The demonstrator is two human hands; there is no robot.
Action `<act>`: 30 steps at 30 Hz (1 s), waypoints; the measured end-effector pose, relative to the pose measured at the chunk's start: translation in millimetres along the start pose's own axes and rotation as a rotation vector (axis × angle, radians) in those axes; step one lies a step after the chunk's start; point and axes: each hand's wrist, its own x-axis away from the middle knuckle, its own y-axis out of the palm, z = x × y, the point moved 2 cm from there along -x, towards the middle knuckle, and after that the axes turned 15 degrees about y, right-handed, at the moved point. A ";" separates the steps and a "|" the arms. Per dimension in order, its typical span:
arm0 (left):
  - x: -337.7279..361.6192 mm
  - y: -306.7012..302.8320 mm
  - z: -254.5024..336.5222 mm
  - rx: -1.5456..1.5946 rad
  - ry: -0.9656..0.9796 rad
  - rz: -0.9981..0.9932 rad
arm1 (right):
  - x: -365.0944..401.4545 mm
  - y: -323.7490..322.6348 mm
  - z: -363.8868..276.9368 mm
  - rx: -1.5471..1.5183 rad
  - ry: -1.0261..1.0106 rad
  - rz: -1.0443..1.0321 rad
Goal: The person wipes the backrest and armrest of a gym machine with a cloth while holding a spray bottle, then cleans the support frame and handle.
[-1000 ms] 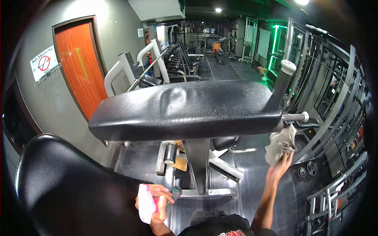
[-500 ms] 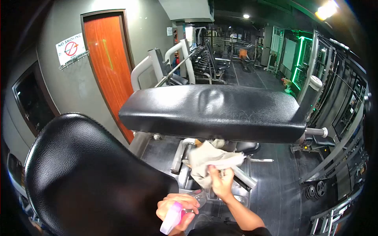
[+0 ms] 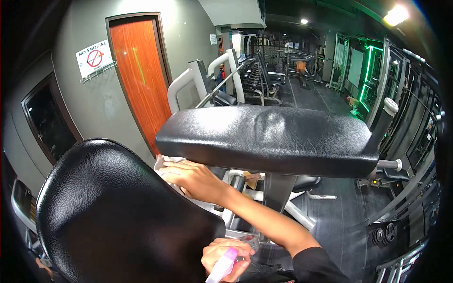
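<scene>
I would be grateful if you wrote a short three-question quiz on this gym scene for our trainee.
1. Multiple choice: what lies under the fingers of the right hand?
A) a rope
B) a pale cloth
C) a weight plate

2. True or false: the no-smoking sign is on the wall to the left of the orange-brown door, as the picture shows it.

3. Fill in the colour: the left hand holds a clear bottle with a ____ top.

Key: 1. B; 2. True; 3. pink
</scene>
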 end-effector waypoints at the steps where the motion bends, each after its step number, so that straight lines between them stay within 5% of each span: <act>1: -1.0 -0.3 -1.1 -0.045 -0.014 -0.028 | 5.6 -2.1 0.3 -0.012 0.022 -0.057; 6: -0.4 -1.0 -2.1 -0.069 -0.017 -0.056 | 63.1 -10.8 1.2 -0.123 0.195 -0.158; 9: 0.4 0.6 -3.4 -0.022 -0.046 -0.009 | 85.5 -12.4 12.3 -0.299 0.468 -0.237; 13: 3.8 -2.7 -6.0 -0.021 -0.023 -0.014 | 55.1 -29.2 -6.3 -0.336 0.332 0.070; 16: 3.3 -3.8 -4.1 -0.044 -0.061 -0.016 | 11.7 -29.3 -24.9 0.054 -0.005 0.255; 19: 2.5 -5.6 -4.8 -0.059 -0.054 -0.033 | -4.3 8.0 -9.7 0.125 0.090 0.074; 24: 7.1 -7.5 -6.8 -0.017 -0.026 0.006 | 28.7 -0.8 -10.0 0.172 0.172 0.074; 26: 4.6 -5.3 -6.4 -0.029 -0.027 0.009 | 46.8 -13.0 -9.5 -0.071 0.566 -0.134; 28: 6.6 -4.7 -5.9 -0.031 -0.041 0.024 | 63.2 -22.3 -4.8 -0.180 0.566 -0.039; 30: 5.1 -3.5 -7.6 -0.026 -0.051 0.038 | 74.1 -34.1 4.4 -0.394 0.804 -0.105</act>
